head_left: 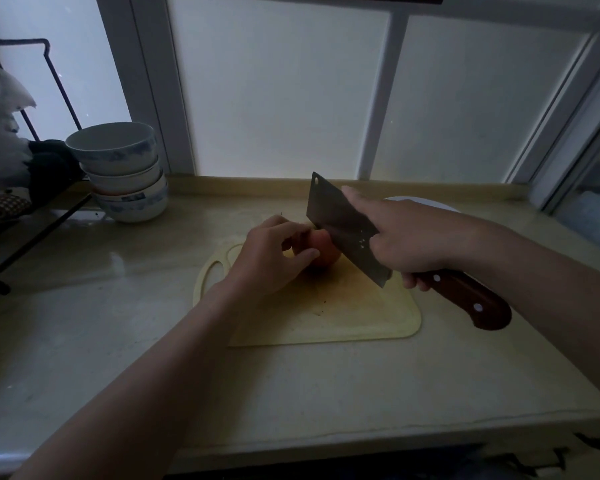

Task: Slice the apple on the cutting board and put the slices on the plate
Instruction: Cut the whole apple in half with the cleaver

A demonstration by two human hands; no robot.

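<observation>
A reddish apple (323, 252) sits on the pale yellow cutting board (354, 317) in the middle of the counter. My left hand (271, 258) grips the apple from its left side with curled fingers. My right hand (406, 240) holds a cleaver (343, 230) by its brown wooden handle, index finger stretched along the blade's spine. The blade's edge is set into the apple's right side. A white plate (426, 204) lies behind my right hand, mostly hidden by it.
A stack of blue-and-white bowls (125, 171) stands at the back left beside a black wire rack (28, 216) with cloths. A frosted window runs along the back. The counter's front edge is near the bottom of the view.
</observation>
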